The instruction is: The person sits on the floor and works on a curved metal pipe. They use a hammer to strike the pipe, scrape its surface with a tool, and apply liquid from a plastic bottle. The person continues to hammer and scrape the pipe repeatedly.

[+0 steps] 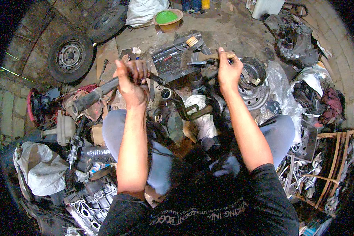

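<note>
My left hand (133,80) is closed around a long dark metal tube (96,96), tilted with its wide end toward the lower left. A thinner dark end of it comes out on the other side of the fist. In my right hand (229,70) is a paintbrush (202,58), gripped by its wooden handle, bristles pointing left. The brush is apart from the tube, above a dark wet-looking tray (161,70). A part with a ribbed orange-tan piece (192,41) lies at the tray's far end. Below the hands, between my knees, is a bent dark pipe (181,108).
Wheels with tyres (70,58) lean at the far left. A green-lined bowl (167,16) stands at the back. Right of my right hand lies a steel wheel rim (253,94), and a greasy casing (289,39) is beyond. An aluminium engine part (92,206) sits lower left.
</note>
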